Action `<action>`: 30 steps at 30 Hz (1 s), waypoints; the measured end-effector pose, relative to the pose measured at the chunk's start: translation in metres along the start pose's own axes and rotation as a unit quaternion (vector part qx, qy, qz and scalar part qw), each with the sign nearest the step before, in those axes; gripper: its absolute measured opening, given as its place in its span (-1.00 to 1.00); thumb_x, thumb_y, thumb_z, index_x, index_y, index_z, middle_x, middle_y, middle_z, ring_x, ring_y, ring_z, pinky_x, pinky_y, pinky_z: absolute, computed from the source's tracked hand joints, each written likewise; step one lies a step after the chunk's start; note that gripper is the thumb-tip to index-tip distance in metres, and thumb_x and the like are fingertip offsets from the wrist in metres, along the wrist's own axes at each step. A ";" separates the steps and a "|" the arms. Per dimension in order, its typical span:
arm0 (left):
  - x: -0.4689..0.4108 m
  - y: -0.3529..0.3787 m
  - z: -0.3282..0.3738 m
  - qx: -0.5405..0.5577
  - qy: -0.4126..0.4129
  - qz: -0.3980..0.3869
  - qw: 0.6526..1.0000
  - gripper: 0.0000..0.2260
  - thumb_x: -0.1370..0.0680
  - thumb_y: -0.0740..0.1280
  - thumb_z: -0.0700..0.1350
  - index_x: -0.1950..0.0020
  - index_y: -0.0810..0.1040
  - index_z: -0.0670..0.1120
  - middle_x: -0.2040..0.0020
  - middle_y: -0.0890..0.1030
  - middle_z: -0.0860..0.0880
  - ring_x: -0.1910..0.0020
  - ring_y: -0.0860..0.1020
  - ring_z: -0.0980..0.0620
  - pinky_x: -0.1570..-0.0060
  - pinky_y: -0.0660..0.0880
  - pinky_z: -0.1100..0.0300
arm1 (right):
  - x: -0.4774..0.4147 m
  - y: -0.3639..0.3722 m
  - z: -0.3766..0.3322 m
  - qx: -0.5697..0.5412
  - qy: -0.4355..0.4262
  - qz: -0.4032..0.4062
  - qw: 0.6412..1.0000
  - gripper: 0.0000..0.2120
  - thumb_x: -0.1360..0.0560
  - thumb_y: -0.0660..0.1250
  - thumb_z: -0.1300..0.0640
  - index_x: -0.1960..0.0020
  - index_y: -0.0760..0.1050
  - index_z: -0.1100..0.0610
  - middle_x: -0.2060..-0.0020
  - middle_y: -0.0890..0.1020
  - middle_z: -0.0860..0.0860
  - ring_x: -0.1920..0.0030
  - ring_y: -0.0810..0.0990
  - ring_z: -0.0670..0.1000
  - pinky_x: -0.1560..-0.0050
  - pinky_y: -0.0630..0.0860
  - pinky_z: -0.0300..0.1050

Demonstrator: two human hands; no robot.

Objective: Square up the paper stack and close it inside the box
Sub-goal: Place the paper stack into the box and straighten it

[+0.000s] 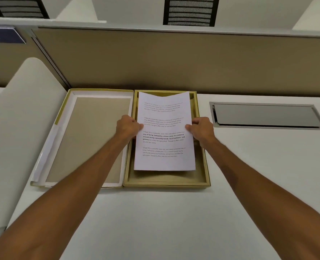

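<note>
Head view. The landmark is the open gold box tray (166, 180), which sits on the white desk (155, 222) against the tan partition (174, 59). Directly over the tray, the paper stack (164, 132) is held by both hands: the left hand (128, 127) pinches its left long edge, and the right hand (201, 128) pinches its right long edge, each with the thumb on top of the printed face and the fingers hidden beneath. The stack hovers within the tray's outline, its near edge casting a shadow on the tray floor, so it appears not yet laid flat. The hinged lid (88, 137) lies open, flat to the left of the tray and touching it along the shared side. To the right of the tray, well apart, is a grey recessed cable hatch (266, 115).

Progress, as judged: the near and side edges look even, suggesting squaring is largely done; lowering the stack and folding the lid over remain.

Appearance: white sheets with four blocks of small print, one partly bold. The far edge sags in a shallow dip at its middle, and the stack's thickness is slight.
</note>
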State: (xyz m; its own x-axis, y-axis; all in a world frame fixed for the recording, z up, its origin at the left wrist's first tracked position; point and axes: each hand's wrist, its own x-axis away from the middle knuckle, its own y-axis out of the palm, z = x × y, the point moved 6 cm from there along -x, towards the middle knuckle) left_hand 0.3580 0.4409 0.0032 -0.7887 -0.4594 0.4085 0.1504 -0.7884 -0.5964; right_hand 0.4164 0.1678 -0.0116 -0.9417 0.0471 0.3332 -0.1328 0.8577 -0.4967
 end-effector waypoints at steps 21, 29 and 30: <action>-0.013 0.034 0.021 -0.271 0.034 -0.026 0.962 -0.77 -0.59 0.34 -0.14 -0.19 0.53 -0.24 -0.11 0.60 -0.17 -0.05 0.62 -0.16 0.12 0.57 0.08 | -0.010 0.018 0.002 0.070 0.059 -0.014 0.996 -0.84 -0.56 0.33 0.14 0.04 0.53 0.26 0.06 0.66 0.12 0.07 0.67 0.15 0.20 0.57 -0.07; -0.002 0.049 0.020 -0.212 0.013 -0.080 0.974 -0.71 -0.60 0.29 -0.06 -0.15 0.52 -0.27 -0.10 0.56 -0.16 -0.09 0.58 -0.12 -0.03 0.55 0.08 | -0.001 0.021 -0.005 0.048 0.066 0.000 0.997 -0.77 -0.56 0.32 0.12 0.24 0.39 0.13 0.35 0.46 -0.06 0.39 0.46 -0.08 0.51 0.30 -0.26; -0.002 0.049 0.020 -0.194 0.008 -0.074 0.978 -0.71 -0.60 0.29 -0.05 -0.15 0.52 -0.26 -0.11 0.56 -0.15 -0.09 0.58 -0.11 -0.05 0.55 0.07 | 0.000 0.021 -0.006 0.037 0.067 0.000 0.997 -0.81 -0.56 0.33 0.12 0.18 0.42 0.16 0.35 0.46 -0.07 0.39 0.45 -0.10 0.52 0.29 -0.27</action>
State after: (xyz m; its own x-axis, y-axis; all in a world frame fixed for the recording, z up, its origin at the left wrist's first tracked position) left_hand 0.3790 0.3951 -0.0134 -0.7940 -0.3437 0.5014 -0.2013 -0.6297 -0.7503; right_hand 0.4151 0.1894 -0.0170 -0.8922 0.1199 0.4355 -0.1595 0.8184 -0.5521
